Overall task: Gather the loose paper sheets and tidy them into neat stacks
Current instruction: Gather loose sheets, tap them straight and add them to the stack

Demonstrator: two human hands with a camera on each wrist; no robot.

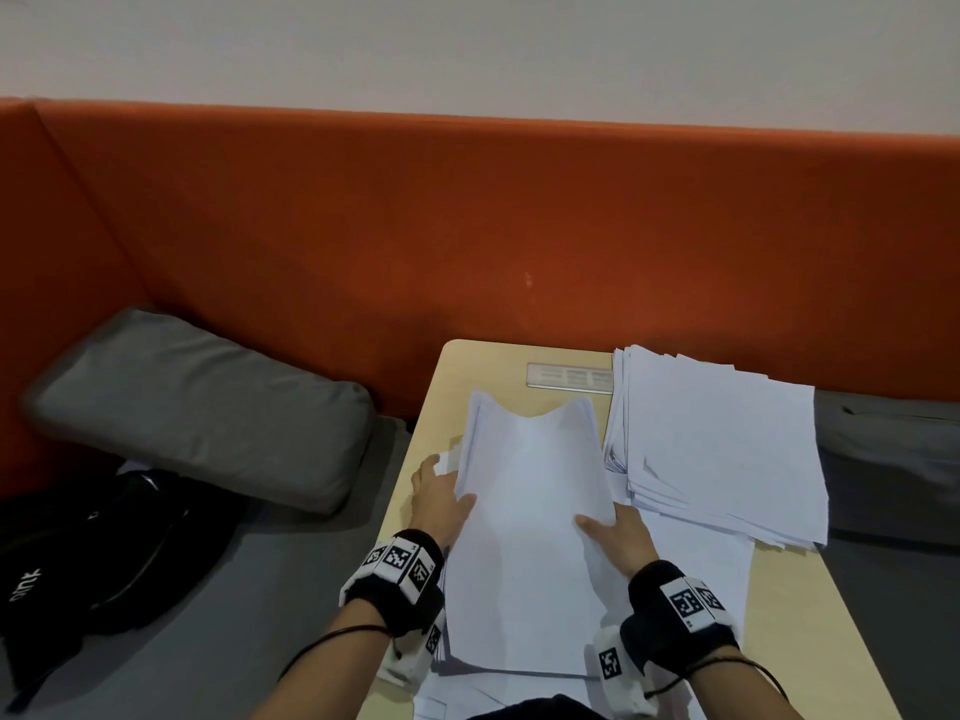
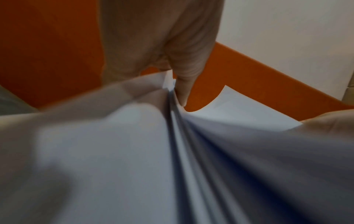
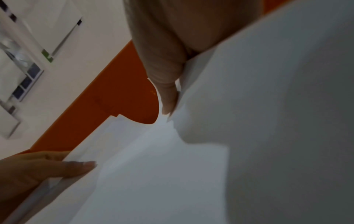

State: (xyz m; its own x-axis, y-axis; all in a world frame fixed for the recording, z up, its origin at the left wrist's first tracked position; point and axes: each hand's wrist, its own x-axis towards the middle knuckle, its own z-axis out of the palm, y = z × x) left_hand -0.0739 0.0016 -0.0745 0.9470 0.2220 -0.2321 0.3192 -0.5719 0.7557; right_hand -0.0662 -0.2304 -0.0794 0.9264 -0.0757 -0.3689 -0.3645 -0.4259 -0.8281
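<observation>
A bundle of white paper sheets point(image 1: 530, 511) is held upright and bowed over the light wooden table point(image 1: 810, 615), its top edge sagging in the middle. My left hand point(image 1: 441, 491) grips the bundle's left edge, thumb on the front. My right hand point(image 1: 618, 532) grips its right edge, thumb on the front too. In the left wrist view the bundle point(image 2: 153, 166) fans into several layers under my finger. The right wrist view shows the sheets point(image 3: 210, 166) between my thumb and fingers. A second, rough pile of sheets point(image 1: 722, 449) lies at the table's back right. More loose sheets point(image 1: 701, 574) lie flat under the bundle.
An orange upholstered bench back point(image 1: 467, 226) runs behind the table. A grey cushion point(image 1: 202, 407) and a black bag point(image 1: 83, 553) lie on the seat at left. A silver socket plate point(image 1: 569, 377) is set in the table's far edge. Another dark cushion point(image 1: 893, 459) sits at right.
</observation>
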